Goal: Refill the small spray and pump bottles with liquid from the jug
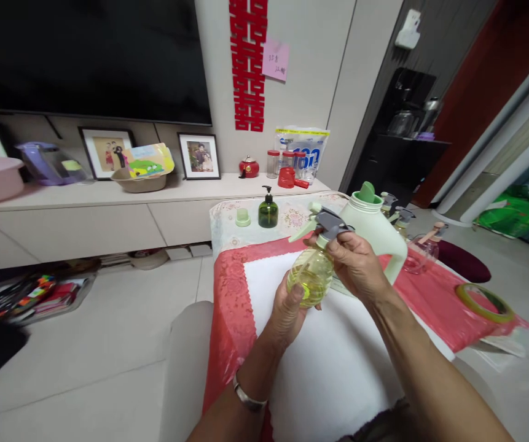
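My left hand (287,310) is wrapped round the lower body of a clear spray bottle (311,273), which is tilted and partly filled with yellowish liquid. Around the collar, just under the grey and pale green trigger spray head (331,222), the fingers of my right hand (356,261) are closed. Whether the head is fully screwed on cannot be made out. Directly behind my right hand stands a large pale green jug (369,224) with an uncovered mouth and a green spout. A pale green cap (242,217) and a dark green pump bottle (268,212) are farther back.
A white sheet (333,368) lies over a red table cover (231,276). Right of the jug stand several spray bottles (423,252) and a roll of tape (484,302). Behind, a cabinet (84,199) holds red-lidded jars (287,161), picture frames (198,155) and a basket (139,181).
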A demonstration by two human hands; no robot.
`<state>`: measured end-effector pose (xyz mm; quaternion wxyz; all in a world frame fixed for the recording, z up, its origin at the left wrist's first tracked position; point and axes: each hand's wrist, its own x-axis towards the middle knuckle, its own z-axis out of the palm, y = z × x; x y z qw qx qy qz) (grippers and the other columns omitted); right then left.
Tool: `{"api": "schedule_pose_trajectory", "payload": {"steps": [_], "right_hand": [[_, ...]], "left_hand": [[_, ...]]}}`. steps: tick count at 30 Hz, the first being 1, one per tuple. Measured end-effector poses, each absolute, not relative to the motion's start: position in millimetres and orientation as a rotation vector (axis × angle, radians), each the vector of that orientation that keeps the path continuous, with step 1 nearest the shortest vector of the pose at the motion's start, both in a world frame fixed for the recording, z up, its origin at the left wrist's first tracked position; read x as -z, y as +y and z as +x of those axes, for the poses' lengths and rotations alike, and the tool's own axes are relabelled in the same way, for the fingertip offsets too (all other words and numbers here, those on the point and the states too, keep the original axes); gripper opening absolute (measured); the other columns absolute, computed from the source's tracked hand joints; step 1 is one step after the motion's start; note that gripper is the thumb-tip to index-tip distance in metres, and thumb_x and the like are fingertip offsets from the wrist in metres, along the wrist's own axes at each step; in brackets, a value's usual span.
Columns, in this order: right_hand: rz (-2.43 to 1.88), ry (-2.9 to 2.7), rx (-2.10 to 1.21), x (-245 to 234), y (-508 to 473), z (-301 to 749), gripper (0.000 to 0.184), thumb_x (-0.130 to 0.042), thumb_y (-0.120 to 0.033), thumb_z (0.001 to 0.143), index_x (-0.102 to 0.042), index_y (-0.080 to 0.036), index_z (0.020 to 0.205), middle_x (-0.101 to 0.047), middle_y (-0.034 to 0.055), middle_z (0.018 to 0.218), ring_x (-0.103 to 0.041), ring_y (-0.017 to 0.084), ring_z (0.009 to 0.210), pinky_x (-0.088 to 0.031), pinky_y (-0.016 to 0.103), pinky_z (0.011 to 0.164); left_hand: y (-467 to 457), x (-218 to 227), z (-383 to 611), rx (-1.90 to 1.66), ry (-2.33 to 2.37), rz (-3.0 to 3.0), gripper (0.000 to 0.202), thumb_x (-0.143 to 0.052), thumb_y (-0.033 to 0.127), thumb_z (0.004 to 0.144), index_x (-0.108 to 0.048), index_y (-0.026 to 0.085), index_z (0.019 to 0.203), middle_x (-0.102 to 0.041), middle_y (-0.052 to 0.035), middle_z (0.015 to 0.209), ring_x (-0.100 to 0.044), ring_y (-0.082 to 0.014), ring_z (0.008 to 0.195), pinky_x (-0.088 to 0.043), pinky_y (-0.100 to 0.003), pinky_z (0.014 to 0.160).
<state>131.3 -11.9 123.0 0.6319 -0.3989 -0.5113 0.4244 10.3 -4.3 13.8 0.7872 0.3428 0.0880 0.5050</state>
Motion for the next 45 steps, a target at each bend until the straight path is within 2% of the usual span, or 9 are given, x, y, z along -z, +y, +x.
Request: {"api": "schedule_pose_trajectory", "payload": {"steps": [3, 9, 15, 17, 21, 26, 29, 34, 45], "right_hand": [[-0.993, -1.231, -0.828, -123.4, -16.8, 132.7, 0.051, -0.079, -0.062, 0.075, -0.062, -0.016, 0.09, -0.062, 0.0039, 0.084, -0.061, 0.016, 0.081, -0.051, 0.027, 0.073], [-1.21, -1.283, -0.447, -132.9, -41.3, 132.9, 0.031, -0.082, -0.044, 0.075, -0.069, -0.017, 0.083, -0.056, 0.003, 0.091, -0.048, 0.013, 0.083, -0.04, 0.024, 0.072], [-1.229, -1.261, -0.377, -140.1, -74.6, 151.1, 0.035, -0.077, -0.051, 0.079, -0.071, -0.017, 0.087, -0.059, 0.0046, 0.094, -0.053, 0.016, 0.086, -0.043, 0.026, 0.073], [-1.23, -1.238, -0.375, -144.8, -90.7, 168.3, 0.04, -0.076, -0.056, 0.081, -0.073, -0.019, 0.095, -0.061, 0.0053, 0.097, -0.056, 0.017, 0.09, -0.046, 0.027, 0.076], [-1.274, -1.132, -0.292, -157.0, -124.2, 217.8, 0.041, -0.079, -0.054, 0.08, -0.073, -0.023, 0.106, -0.063, 0.0042, 0.109, -0.059, 0.019, 0.099, -0.05, 0.028, 0.081], [-1.443, -0.946, -0.091, -156.3, -142.6, 300.6, 0.045, -0.087, -0.053, 0.069, -0.067, -0.017, 0.086, -0.06, 0.0025, 0.084, -0.055, 0.015, 0.077, -0.047, 0.026, 0.069], [-1.568, -0.845, 0.046, -141.3, -139.9, 349.2, 0.042, -0.087, -0.044, 0.071, -0.059, -0.012, 0.074, -0.051, -0.0004, 0.071, -0.045, 0.009, 0.066, -0.041, 0.021, 0.06], [-1.719, -0.821, 0.019, -107.1, -127.8, 403.0, 0.03, -0.063, -0.038, 0.099, -0.062, -0.008, 0.103, -0.06, 0.0033, 0.093, -0.058, 0.01, 0.083, -0.054, 0.024, 0.076], [-1.766, -0.81, -0.107, -71.7, -109.9, 449.3, 0.037, -0.061, -0.04, 0.101, -0.061, -0.01, 0.123, -0.06, 0.009, 0.117, -0.061, 0.018, 0.107, -0.056, 0.036, 0.094]], "left_hand": [[-4.4, -17.0, 8.3, -1.114, 0.24, 0.728, 0.07, -0.089, 0.057, 0.066, -0.063, 0.02, 0.12, -0.069, -0.0072, 0.101, -0.063, -0.0177, 0.078, -0.05, -0.027, 0.061], [-6.4, -28.3, 5.0, -1.066, 0.287, 0.789, 0.075, -0.095, 0.047, 0.06, -0.064, 0.026, 0.125, -0.069, -0.0073, 0.118, -0.065, -0.0197, 0.091, -0.053, -0.027, 0.072], [-15.9, -27.6, 7.2, -0.87, 0.248, 0.818, 0.086, -0.094, 0.06, 0.052, -0.066, 0.026, 0.126, -0.068, -0.0113, 0.129, -0.066, -0.0293, 0.106, -0.054, -0.033, 0.081], [-14.4, -24.5, 5.8, -0.807, 0.258, 0.85, 0.08, -0.092, 0.062, 0.056, -0.07, 0.024, 0.123, -0.066, -0.0136, 0.131, -0.065, -0.0311, 0.108, -0.054, -0.037, 0.083], [-8.4, -21.4, 0.9, -0.786, 0.378, 0.889, 0.056, -0.09, 0.047, 0.069, -0.074, 0.021, 0.116, -0.065, -0.0151, 0.128, -0.067, -0.0274, 0.1, -0.054, -0.036, 0.079], [-6.7, -21.1, -0.2, -0.783, 0.438, 0.827, 0.046, -0.086, 0.038, 0.075, -0.074, 0.021, 0.116, -0.068, -0.0139, 0.122, -0.068, -0.0231, 0.092, -0.054, -0.032, 0.076], [-5.8, -19.2, 1.0, -0.765, 0.467, 0.807, 0.045, -0.087, 0.038, 0.074, -0.075, 0.02, 0.114, -0.069, -0.0139, 0.121, -0.068, -0.023, 0.091, -0.054, -0.032, 0.076], [-2.7, -17.3, 2.0, -0.749, 0.534, 0.793, 0.046, -0.088, 0.038, 0.072, -0.076, 0.02, 0.112, -0.072, -0.0142, 0.119, -0.069, -0.0241, 0.09, -0.055, -0.033, 0.075], [-1.3, -20.5, 3.0, -0.734, 0.661, 0.776, 0.051, -0.093, 0.04, 0.064, -0.077, 0.021, 0.108, -0.074, -0.012, 0.114, -0.069, -0.0236, 0.087, -0.057, -0.033, 0.072]]}}
